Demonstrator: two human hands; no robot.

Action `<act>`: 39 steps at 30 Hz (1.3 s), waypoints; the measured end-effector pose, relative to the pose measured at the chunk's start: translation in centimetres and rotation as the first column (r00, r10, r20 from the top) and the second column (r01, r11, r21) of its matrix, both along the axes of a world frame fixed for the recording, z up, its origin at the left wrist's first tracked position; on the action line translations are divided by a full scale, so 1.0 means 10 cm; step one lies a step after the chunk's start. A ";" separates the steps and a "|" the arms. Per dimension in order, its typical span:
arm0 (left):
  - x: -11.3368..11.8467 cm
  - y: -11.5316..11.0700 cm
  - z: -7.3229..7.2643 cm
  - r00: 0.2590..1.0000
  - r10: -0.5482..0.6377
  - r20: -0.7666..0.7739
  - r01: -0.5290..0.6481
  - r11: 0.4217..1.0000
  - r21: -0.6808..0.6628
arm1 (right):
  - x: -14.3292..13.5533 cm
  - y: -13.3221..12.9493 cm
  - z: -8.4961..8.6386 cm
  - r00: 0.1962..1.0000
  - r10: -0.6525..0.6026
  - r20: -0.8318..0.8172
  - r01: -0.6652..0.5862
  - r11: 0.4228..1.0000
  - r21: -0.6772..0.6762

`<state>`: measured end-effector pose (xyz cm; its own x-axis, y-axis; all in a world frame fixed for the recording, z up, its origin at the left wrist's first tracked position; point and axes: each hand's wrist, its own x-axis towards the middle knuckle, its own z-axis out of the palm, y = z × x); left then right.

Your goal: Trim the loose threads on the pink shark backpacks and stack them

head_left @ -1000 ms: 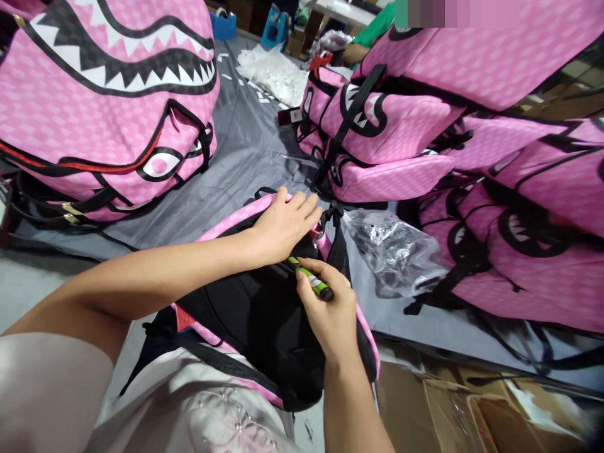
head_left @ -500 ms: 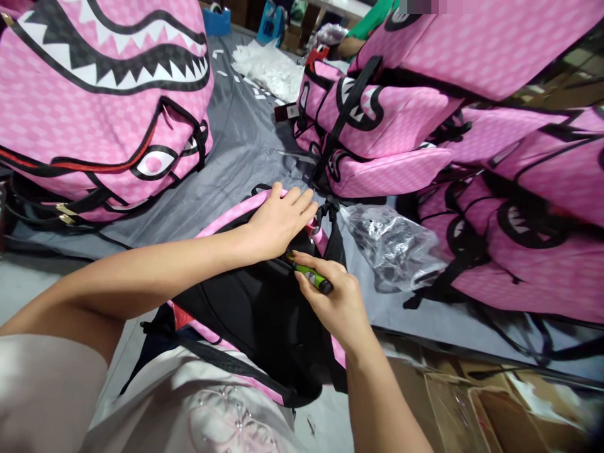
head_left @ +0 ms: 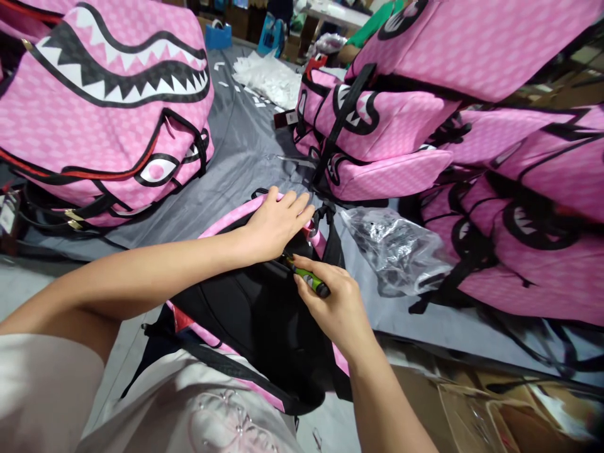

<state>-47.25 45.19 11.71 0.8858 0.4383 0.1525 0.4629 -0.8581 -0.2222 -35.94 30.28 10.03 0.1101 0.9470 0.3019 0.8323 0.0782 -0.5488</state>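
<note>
Here, the black-backed bag (head_left: 255, 308) lies beneath your 2 hands, stretching from the gray-covered table (head_left: 245, 145) toward your lap. Your left hand (head_left: 278, 223) rests unclenched, fingers extended, over its far edge. Your right hand (head_left: 337, 305) grasps a green-handled tool (head_left: 309, 280) just beside it; whether the tip touches fabric is hard to tell.

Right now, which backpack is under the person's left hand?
The front-centre backpack, black panel up, under the left hand; the big left backpack and the right pile show mostly pink.
</note>
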 end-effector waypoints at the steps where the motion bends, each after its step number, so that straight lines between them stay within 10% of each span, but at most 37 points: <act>1: 0.00 0.00 0.00 1.000 -0.002 -0.004 0.002 1.000 0.001 | 0.00 0.00 -0.01 1.000 -0.014 -0.002 0.014 1.000 -0.002; 11: -0.06 0.10 0.22 0.987 -0.079 -0.143 0.066 0.993 -0.095 | -0.01 -0.09 -0.05 0.993 -0.109 -0.040 0.109 0.994 0.003; 16: -0.24 0.12 0.41 0.962 0.073 -0.264 -0.128 0.971 -0.200 | -0.03 -0.14 -0.05 0.993 -0.089 -0.082 0.094 0.994 0.051; 31: -0.32 0.16 0.36 0.967 -0.005 -0.255 -0.042 0.983 -0.179 | 0.01 -0.13 -0.18 0.993 -0.077 -0.089 0.092 0.980 0.179; 39: -0.31 0.12 0.51 0.925 0.178 -0.336 -0.301 0.882 -0.362 | 0.06 -0.18 -0.15 0.993 -0.048 -0.109 0.064 0.986 0.155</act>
<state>-50.35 46.35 16.85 0.7228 0.6106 -0.3236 0.6349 -0.7717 -0.0378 -35.31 28.48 8.53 0.2002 0.8795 0.4317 0.7767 0.1261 -0.6172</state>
